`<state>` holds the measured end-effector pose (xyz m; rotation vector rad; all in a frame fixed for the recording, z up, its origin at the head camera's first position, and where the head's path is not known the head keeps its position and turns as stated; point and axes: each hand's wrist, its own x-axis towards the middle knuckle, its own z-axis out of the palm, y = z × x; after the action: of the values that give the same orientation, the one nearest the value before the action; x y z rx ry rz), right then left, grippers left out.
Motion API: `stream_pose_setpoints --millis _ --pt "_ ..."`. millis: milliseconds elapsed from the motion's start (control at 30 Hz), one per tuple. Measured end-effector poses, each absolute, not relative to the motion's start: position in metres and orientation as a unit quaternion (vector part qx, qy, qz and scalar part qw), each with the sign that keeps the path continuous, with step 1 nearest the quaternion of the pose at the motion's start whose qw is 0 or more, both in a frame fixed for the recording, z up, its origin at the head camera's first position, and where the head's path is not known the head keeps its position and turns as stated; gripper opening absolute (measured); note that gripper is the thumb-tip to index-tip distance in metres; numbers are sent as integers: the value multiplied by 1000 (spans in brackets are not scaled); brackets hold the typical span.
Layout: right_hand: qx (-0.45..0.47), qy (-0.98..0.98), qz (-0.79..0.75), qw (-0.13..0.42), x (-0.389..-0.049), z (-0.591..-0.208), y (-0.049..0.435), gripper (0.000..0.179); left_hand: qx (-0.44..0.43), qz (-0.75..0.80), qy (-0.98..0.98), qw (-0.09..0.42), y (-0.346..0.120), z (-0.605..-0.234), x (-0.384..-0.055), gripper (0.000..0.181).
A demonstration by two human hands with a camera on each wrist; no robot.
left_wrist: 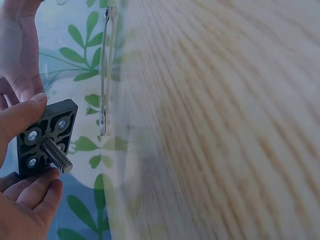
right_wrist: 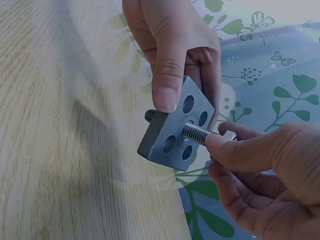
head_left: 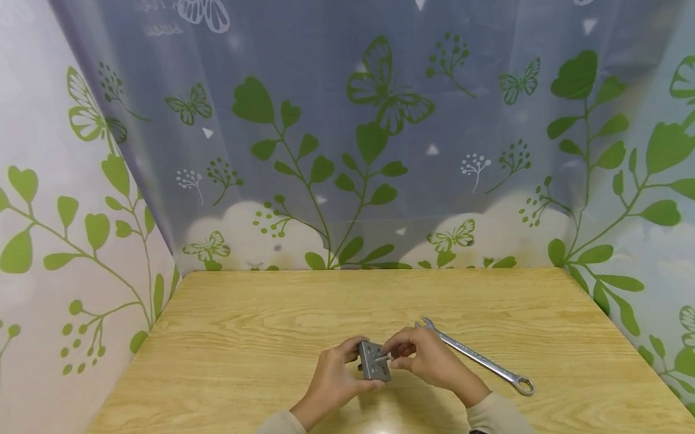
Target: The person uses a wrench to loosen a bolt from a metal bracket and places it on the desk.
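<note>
My left hand (head_left: 331, 378) grips a small grey square plate (right_wrist: 171, 145) by its opposite edges, thumb on one side and fingers on the other. The plate has several round holes around its middle, and its ribbed other face shows in the left wrist view. A threaded bolt (right_wrist: 196, 133) passes through the centre, and its threaded end (left_wrist: 59, 157) sticks out of the ribbed face. With thumb and forefinger, my right hand (head_left: 432, 361) pinches the bolt near its head, which the fingers partly hide. Both hands hold the plate and bolt above the wooden table (head_left: 259, 324).
A combination wrench (head_left: 482, 359) lies slantwise on the table, just beyond and to the right of my right hand. Behind the table's far edge hangs a curtain (head_left: 334, 179) printed with leaves and butterflies, and similar cloth hangs at both sides.
</note>
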<state>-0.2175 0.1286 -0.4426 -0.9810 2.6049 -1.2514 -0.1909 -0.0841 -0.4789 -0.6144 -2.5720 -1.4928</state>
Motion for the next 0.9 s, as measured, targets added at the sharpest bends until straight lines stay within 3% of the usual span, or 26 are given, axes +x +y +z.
stream_pose_setpoints --millis 200,333,667,800,900 --pt "-318 855 -407 47 -216 -441 128 26 -201 -495 -844 51 -85 -479 -191 67" --pt "-305 859 -405 65 -216 -443 128 41 -204 -496 -842 53 -85 -480 -191 66" --pt "-245 861 -433 110 -216 -443 127 51 -200 -478 -853 61 -84 -481 -191 71" --pt "-257 863 -420 111 -217 -440 125 47 -204 -473 -855 65 -85 -481 -190 70" --pt "-283 863 -407 95 -219 -439 125 34 -204 -472 -856 64 -85 -480 -191 69"
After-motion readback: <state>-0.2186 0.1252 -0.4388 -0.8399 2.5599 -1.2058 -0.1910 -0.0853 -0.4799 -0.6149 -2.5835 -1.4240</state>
